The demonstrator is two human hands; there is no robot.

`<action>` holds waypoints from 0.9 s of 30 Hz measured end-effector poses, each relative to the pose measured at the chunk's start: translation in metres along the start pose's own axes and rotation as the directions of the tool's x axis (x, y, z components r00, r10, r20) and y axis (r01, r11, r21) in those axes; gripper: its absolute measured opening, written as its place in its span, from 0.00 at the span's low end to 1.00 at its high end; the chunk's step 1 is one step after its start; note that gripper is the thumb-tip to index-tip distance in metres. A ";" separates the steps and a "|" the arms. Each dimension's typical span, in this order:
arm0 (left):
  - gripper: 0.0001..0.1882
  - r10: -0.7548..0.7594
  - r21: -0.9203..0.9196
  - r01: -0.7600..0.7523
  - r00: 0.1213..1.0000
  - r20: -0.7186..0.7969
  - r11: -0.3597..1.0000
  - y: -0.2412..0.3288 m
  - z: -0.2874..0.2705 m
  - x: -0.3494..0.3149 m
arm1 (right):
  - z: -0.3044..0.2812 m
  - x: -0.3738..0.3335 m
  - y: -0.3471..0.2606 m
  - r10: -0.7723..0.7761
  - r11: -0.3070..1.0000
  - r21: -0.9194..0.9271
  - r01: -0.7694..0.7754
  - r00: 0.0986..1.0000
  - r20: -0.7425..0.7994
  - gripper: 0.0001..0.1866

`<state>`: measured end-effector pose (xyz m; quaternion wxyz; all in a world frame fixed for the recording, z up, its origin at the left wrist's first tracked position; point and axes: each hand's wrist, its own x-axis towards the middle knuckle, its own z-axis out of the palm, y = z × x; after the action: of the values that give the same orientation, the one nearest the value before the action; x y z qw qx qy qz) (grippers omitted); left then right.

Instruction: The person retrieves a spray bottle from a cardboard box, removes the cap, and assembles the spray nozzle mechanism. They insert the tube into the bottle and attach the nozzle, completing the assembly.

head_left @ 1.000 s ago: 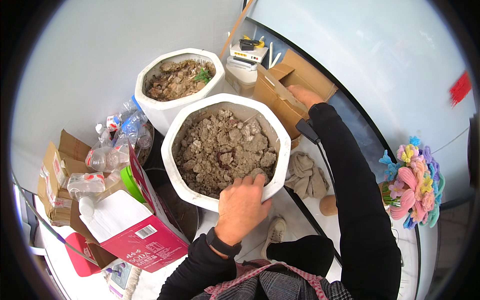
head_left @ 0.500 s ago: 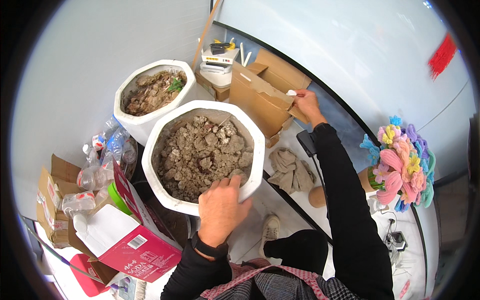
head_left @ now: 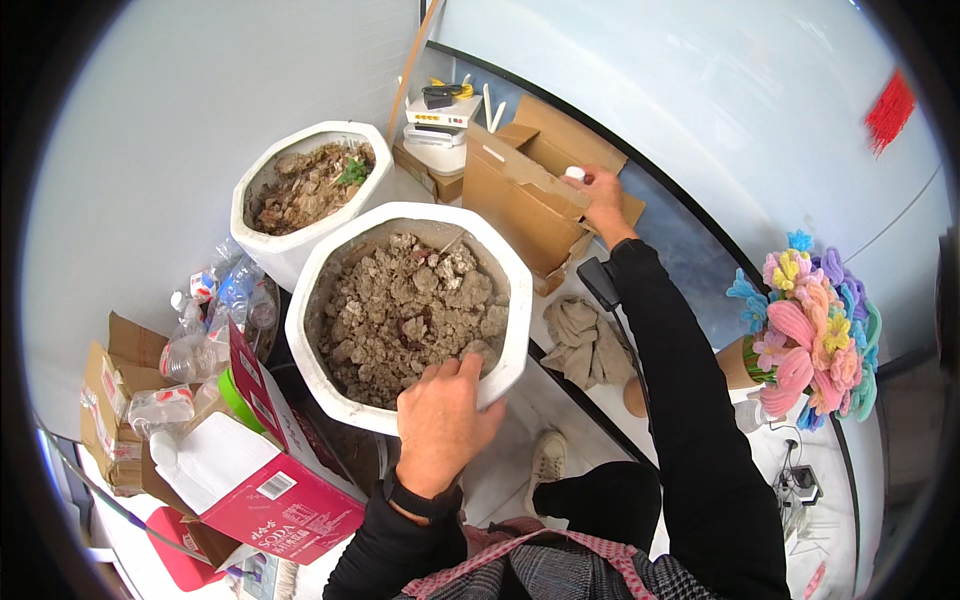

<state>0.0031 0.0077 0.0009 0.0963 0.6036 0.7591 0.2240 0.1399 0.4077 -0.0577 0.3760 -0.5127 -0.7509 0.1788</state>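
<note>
A white octagonal flower pot (head_left: 305,345) filled with lumpy dry soil (head_left: 405,310) stands in front of me. My left hand (head_left: 440,425) grips its near rim, fingers bent over the edge toward the soil. Farther off to the right, a torn brown cardboard box (head_left: 515,205) stands with its top flaps up. Over the box's right side my right hand (head_left: 602,200) pinches a small white round-ended thing (head_left: 574,174); its lower part is hidden, so I cannot tell its kind.
A second soil-filled pot (head_left: 300,240) stands behind left. Plastic bottles (head_left: 190,355) and a pink-and-white carton (head_left: 285,510) crowd the left. A router (head_left: 443,110) sits behind. Right are a grey cloth (head_left: 585,340) and a plush-flower bouquet (head_left: 810,335).
My right hand has moved slightly left and farther away, over the box, with the white thing still between its fingers. My left hand stays on the pot's rim.
</note>
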 end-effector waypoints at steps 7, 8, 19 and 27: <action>0.24 0.003 -0.013 -0.003 1.000 -0.019 1.000 -0.005 0.004 -0.004 | -0.042 -0.031 -0.065 0.050 0.778 0.612 0.139 0.958 -0.282 0.17; 0.24 0.015 -0.020 -0.016 1.000 -0.017 1.000 -0.003 0.004 -0.002 | -0.046 -0.035 -0.065 -0.001 0.817 0.541 0.200 0.939 -0.345 0.17; 0.25 0.066 -0.413 -0.197 0.948 -0.312 0.889 -0.004 -0.009 -0.007 | -0.137 -0.100 -0.144 -0.064 0.366 0.910 0.195 0.981 -0.184 0.17; 0.31 0.108 -0.929 0.061 0.994 0.023 -0.364 0.035 0.019 -0.028 | -0.130 -0.181 -0.158 -0.242 0.103 0.990 -0.099 0.963 0.121 0.24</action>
<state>0.0487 -0.0093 -0.0040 0.5866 0.2870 0.2237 0.7235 0.1715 0.1643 0.0611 0.5305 -0.0645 -0.5029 0.6793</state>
